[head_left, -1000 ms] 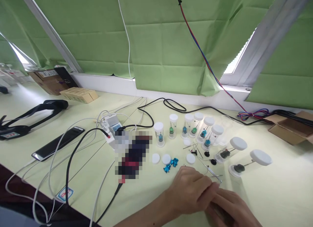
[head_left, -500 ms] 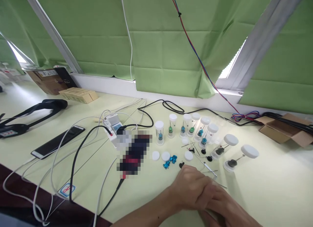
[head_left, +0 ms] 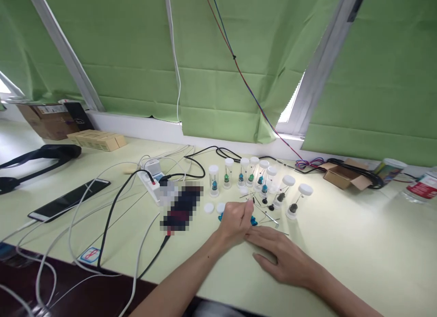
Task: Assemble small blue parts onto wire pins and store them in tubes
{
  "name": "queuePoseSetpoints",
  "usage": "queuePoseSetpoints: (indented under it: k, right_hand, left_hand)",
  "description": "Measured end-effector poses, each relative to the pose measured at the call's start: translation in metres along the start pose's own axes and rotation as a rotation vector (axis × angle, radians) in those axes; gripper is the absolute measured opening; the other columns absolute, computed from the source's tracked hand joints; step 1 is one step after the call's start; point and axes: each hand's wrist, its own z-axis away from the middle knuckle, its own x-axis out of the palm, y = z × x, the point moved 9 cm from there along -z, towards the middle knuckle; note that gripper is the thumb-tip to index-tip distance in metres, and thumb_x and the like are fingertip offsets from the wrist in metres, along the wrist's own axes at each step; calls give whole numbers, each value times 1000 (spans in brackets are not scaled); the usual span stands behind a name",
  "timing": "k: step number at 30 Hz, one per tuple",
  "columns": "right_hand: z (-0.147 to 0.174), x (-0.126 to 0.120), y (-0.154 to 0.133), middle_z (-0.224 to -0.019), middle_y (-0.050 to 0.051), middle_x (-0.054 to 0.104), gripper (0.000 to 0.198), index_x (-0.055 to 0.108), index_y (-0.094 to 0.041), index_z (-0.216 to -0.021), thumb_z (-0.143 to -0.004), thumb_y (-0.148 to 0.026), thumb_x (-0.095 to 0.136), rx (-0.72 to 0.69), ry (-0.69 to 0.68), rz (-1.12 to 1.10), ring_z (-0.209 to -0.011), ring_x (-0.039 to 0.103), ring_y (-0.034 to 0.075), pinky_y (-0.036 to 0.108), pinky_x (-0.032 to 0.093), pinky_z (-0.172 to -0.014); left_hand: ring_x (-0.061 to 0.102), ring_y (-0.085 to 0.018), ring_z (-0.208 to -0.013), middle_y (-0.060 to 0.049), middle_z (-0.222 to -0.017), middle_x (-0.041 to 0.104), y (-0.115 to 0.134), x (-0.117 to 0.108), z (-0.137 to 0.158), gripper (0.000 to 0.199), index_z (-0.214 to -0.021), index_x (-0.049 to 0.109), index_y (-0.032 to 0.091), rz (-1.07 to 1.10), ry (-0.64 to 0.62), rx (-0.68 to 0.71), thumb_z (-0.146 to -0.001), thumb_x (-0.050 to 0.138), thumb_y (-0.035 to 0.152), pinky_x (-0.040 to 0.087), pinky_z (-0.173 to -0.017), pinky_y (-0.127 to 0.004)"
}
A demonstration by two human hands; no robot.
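My left hand is closed over the table among small parts, its thumb pressed toward the curled fingers; whatever it holds is hidden. Blue metal-looking pieces show on both sides of it, one blue piece by its right edge and another blue piece partly covered at its left. My right hand lies low with its fingers stretched out, the tips close to the left hand. Behind the hands stand several clear tubes with white caps, holding blue, green or dark pieces. White lids lie nearby.
Thin metal rods and small black knobs lie right of the left hand. A power strip, cables, a blurred-out device and a phone are leftward. An open carton and a bottle stand at right.
My hands were clasped together and have come apart. The left has moved over the blue pieces, and the right has flattened out. The view has swung right.
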Motion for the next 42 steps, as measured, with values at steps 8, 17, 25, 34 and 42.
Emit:
queuePoseSetpoints:
  k: [8, 17, 25, 34, 42]
  right_hand:
    - [3, -3, 2, -136, 10, 59, 40, 58, -20, -132, -94, -26, 49, 60, 119, 88, -126, 55, 24, 39, 47, -107]
    - [9, -12, 0, -106, 9, 72, 24, 63, -22, -113, -97, -22, 45, 19, 262, 172, -96, 69, 20, 30, 54, -86]
    - [11, -18, 12, -89, 6, 70, 24, 61, -21, -108, -98, -20, 39, 118, 318, 164, -80, 68, 19, 29, 52, -72]
    - [12, -13, 26, -124, 9, 65, 31, 56, -22, -122, -96, -18, 40, 227, 273, 65, -111, 63, 24, 36, 51, -91]
    - [15, -11, 34, -127, 8, 63, 32, 55, -24, -122, -94, -19, 41, 294, 252, 32, -114, 62, 26, 40, 51, -93]
  left_hand:
    - [50, -13, -50, -1, -51, 55, -15, -10, -4, 51, -65, 61, 17, 22, 54, -142, -100, 29, 37, 38, -59, -27]
    - [49, -15, -64, -2, -66, 57, -11, 6, -12, 30, -68, 55, 18, -208, 3, -38, -93, 42, 26, 36, -63, -28]
    - [53, -19, -79, -5, -75, 60, -22, -2, -19, 23, -72, 57, 18, -231, 43, -67, -91, 43, 19, 40, -76, -32]
    - [50, -17, -64, -4, -65, 58, -35, -14, -25, 28, -63, 52, 19, -304, 31, -188, -89, 44, 24, 33, -62, -28]
    - [43, -15, -54, -1, -55, 54, -73, -31, -27, 28, -58, 50, 20, -295, -6, -380, -84, 48, 30, 30, -57, -27]
